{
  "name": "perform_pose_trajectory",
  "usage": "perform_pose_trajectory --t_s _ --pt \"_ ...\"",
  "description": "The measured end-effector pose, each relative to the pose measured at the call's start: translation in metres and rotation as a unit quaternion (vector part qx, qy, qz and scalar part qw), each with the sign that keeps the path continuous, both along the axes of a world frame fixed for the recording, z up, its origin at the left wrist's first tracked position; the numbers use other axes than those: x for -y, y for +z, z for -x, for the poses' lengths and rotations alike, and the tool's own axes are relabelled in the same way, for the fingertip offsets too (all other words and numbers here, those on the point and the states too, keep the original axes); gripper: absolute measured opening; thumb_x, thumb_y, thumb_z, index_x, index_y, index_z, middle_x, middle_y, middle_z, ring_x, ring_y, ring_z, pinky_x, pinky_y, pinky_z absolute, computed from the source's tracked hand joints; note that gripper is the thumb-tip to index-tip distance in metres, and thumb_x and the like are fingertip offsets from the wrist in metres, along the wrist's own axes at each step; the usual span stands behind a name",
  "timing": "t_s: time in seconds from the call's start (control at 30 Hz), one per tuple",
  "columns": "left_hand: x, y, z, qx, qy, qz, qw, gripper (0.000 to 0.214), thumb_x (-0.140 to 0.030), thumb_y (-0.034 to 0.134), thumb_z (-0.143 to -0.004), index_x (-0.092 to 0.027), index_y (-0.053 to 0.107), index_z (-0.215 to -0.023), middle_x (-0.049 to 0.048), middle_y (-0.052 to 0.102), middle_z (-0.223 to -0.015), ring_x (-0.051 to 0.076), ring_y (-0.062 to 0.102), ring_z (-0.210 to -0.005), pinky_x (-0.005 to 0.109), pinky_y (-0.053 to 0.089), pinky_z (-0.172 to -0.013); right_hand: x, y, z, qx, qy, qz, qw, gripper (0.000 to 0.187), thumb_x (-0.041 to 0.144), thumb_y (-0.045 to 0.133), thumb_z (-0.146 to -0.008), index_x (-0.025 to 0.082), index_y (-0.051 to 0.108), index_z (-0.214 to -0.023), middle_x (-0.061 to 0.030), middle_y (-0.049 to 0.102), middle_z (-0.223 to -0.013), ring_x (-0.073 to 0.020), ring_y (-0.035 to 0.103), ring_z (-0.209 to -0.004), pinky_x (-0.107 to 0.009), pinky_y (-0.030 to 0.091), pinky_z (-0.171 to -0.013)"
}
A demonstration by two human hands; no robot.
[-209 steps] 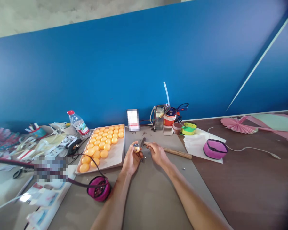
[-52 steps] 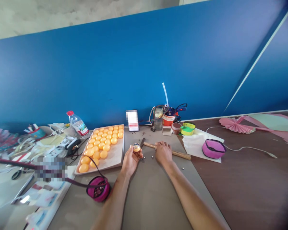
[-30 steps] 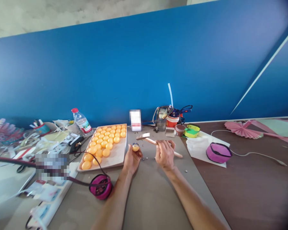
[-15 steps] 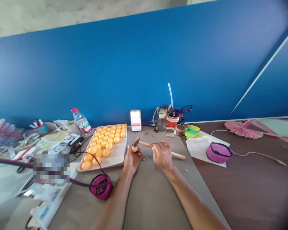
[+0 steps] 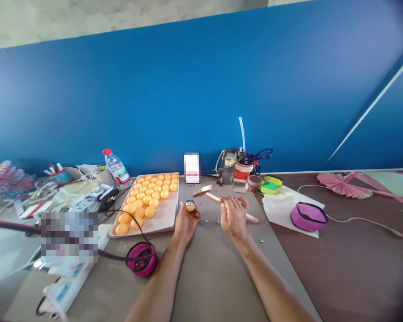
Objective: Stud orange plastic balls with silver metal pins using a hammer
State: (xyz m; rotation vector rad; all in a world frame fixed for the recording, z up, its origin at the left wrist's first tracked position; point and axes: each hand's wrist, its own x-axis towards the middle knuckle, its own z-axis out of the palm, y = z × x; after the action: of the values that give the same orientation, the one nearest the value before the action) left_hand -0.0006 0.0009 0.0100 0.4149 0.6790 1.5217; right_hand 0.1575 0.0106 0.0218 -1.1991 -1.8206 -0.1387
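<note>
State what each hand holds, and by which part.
Right hand: hammer, gripped mid-handle. Left hand: shiny round piece, held in the fingers around its lower sides.

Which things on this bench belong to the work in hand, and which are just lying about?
In use, or likely so:
hammer, in the right hand
silver-and-yellow ball, in the left hand
orange balls in the tray (likely)

Seemingly lying about:
water bottle
pink paper fan
yellow-green container
</note>
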Motion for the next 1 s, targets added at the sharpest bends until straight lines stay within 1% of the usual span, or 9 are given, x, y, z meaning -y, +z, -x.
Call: perform_pose_trajectory --t_s 0.13,0.27,0.43,0.6,0.7,0.77,0.9,1.0 --pt "0.000 -0.001 -0.002 -0.018 0.007 0.008 1.000 0.034 -0.047 0.052 -0.080 -0.014 0.056 -0.074 0.0034 0.056 -0.062 0.011 0.049 -0.049 0.024 0.039 -0.049 0.001 0.000 0.003 0.039 0.025 0.026 0.999 0.019 0.015 0.039 -0.085 0.019 0.058 -0.084 -0.0034 0.063 -0.077 -0.0155 0.054 -0.076 -0.034 0.023 -0.089" --pt "0.000 0.000 -0.001 -0.003 0.001 -0.001 1.000 0.033 -0.046 0.052 -0.080 -0.013 0.057 -0.077 0.0036 0.057 -0.063 0.011 0.050 -0.051 0.024 0.039 -0.051 0.002 0.000 0.003 0.006 0.004 -0.001 1.000 0.019 0.015 0.038 -0.086 0.018 0.057 -0.091 -0.0056 0.063 -0.086 -0.0163 0.054 -0.083 -0.034 0.022 -0.090" --pt "-0.001 0.001 0.001 -0.004 0.013 0.027 1.000 0.035 -0.047 0.049 -0.081 -0.014 0.056 -0.074 0.0030 0.056 -0.060 0.011 0.049 -0.048 0.024 0.039 -0.050 0.002 0.002 0.003 0.052 0.009 0.023 0.998 0.019 0.015 0.039 -0.085 0.019 0.057 -0.082 -0.0031 0.062 -0.075 -0.0152 0.053 -0.073 -0.034 0.023 -0.087" --pt "0.000 0.000 0.002 0.012 0.000 -0.006 1.000 0.034 -0.046 0.052 -0.080 -0.013 0.057 -0.078 0.0038 0.057 -0.063 0.011 0.050 -0.051 0.024 0.040 -0.052 0.003 0.002 0.002 0.003 0.001 -0.013 1.000 0.021 0.015 0.037 -0.086 0.018 0.057 -0.091 -0.0058 0.063 -0.085 -0.0163 0.054 -0.082 -0.034 0.024 -0.088" --pt "0.001 0.000 0.000 -0.001 0.005 0.011 1.000 0.034 -0.046 0.052 -0.080 -0.013 0.058 -0.077 0.0040 0.057 -0.062 0.011 0.050 -0.050 0.023 0.040 -0.050 0.003 0.000 0.005 0.039 0.013 0.016 0.999 0.020 0.015 0.039 -0.086 0.019 0.058 -0.086 -0.0040 0.062 -0.080 -0.0153 0.054 -0.078 -0.034 0.024 -0.087" --pt "0.001 0.001 -0.001 -0.001 0.002 0.017 1.000 0.035 -0.046 0.050 -0.081 -0.012 0.058 -0.078 0.0044 0.057 -0.063 0.011 0.050 -0.051 0.023 0.040 -0.050 0.002 -0.002 0.006 0.053 0.012 0.028 0.998 0.019 0.016 0.040 -0.086 0.019 0.059 -0.085 -0.0036 0.062 -0.079 -0.0154 0.054 -0.078 -0.034 0.023 -0.088" --pt "0.001 0.003 0.001 0.016 -0.014 0.006 1.000 0.033 -0.045 0.052 -0.081 -0.012 0.059 -0.080 0.0045 0.058 -0.066 0.011 0.051 -0.052 0.023 0.042 -0.052 -0.002 -0.004 0.002 0.008 -0.041 0.004 0.999 0.021 0.015 0.038 -0.087 0.019 0.057 -0.096 -0.0066 0.063 -0.089 -0.0182 0.052 -0.086 -0.037 0.022 -0.089" --pt "0.001 0.002 0.001 0.014 -0.021 0.009 1.000 0.028 -0.040 0.056 -0.079 -0.013 0.059 -0.084 0.0045 0.059 -0.068 0.012 0.053 -0.054 0.025 0.044 -0.054 -0.009 -0.007 -0.005 -0.009 -0.091 0.000 0.996 0.022 0.016 0.039 -0.086 0.019 0.057 -0.097 -0.0077 0.062 -0.089 -0.0199 0.050 -0.087 -0.038 0.022 -0.088"
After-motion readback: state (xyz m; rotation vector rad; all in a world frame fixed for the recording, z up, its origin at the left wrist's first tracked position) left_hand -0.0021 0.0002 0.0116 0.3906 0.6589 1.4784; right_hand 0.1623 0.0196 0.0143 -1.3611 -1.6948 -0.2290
